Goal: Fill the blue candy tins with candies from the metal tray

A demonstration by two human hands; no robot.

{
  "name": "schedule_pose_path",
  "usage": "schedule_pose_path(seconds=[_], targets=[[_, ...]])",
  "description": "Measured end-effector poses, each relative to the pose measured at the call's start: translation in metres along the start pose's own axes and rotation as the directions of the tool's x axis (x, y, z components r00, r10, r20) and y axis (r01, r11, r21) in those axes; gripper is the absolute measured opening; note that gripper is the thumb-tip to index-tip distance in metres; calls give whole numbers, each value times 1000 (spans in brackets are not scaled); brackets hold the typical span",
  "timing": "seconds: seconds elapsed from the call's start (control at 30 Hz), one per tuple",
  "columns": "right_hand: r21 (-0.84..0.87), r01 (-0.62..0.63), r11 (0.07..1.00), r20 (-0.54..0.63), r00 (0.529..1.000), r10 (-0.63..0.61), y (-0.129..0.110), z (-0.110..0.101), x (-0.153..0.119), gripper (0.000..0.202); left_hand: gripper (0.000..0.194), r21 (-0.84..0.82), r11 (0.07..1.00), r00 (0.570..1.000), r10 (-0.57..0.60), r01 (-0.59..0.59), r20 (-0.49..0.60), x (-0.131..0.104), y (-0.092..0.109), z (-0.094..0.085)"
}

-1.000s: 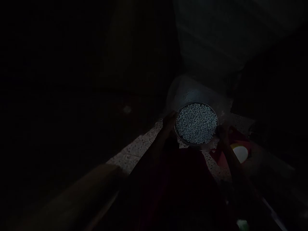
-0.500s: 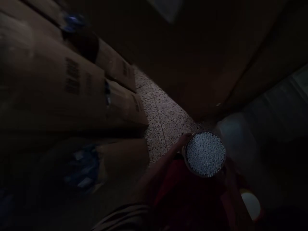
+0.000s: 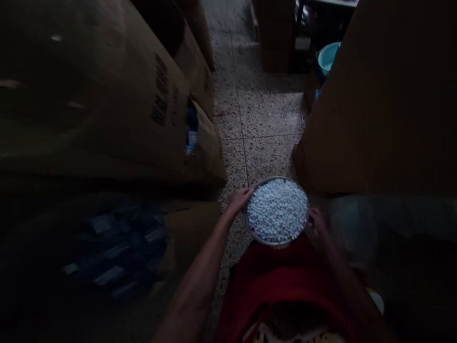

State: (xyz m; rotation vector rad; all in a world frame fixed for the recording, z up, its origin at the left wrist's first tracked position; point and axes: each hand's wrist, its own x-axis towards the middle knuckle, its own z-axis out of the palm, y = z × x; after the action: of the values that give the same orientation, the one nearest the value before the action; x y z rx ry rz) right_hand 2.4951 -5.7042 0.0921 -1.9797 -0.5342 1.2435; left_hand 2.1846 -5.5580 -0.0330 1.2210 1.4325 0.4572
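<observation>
I make out a round bowl (image 3: 274, 244) of pale pellets (image 3: 277, 209), full up to about its rim, just below and right of my view's centre. With the bowl as the dial, my left hand (image 3: 240, 200) has its grip closed on the edge at 9 o'clock, and my right hand (image 3: 317, 221) is clasped on it at 3. Red cloth (image 3: 282, 278) shows at 6. Speckled floor (image 3: 267, 114) runs off at 12, between a printed carton (image 3: 135, 109) at 10 and a box (image 3: 371, 114) at 2. Blue packs (image 3: 117, 252) lie in shadow between 8 and 9; a teal tub (image 3: 327, 55) stands near 1
</observation>
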Motion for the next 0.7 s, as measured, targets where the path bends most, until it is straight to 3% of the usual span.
schedule_pose_path(seconds=[0.17, 0.33, 0.53, 0.7], targets=[[41, 38, 998, 9, 999, -39, -78, 86, 85, 43, 40, -63, 998, 997, -21, 16, -76, 89, 20, -99], [75, 110, 991, 75, 990, -116, -188, 164, 189, 44, 41, -102, 994, 988, -47, 32, -149, 207, 76, -177], [27, 114, 993, 148, 982, -117, -353, 251, 331, 45, 45, -169, 980, 970, -137, 103, -200, 369, 163, -263], [-21, 134, 991, 190, 973, -128, -509, 337, 437, 46, 46, -193, 975, 954, -157, 109, -256, 505, 242, -356]])
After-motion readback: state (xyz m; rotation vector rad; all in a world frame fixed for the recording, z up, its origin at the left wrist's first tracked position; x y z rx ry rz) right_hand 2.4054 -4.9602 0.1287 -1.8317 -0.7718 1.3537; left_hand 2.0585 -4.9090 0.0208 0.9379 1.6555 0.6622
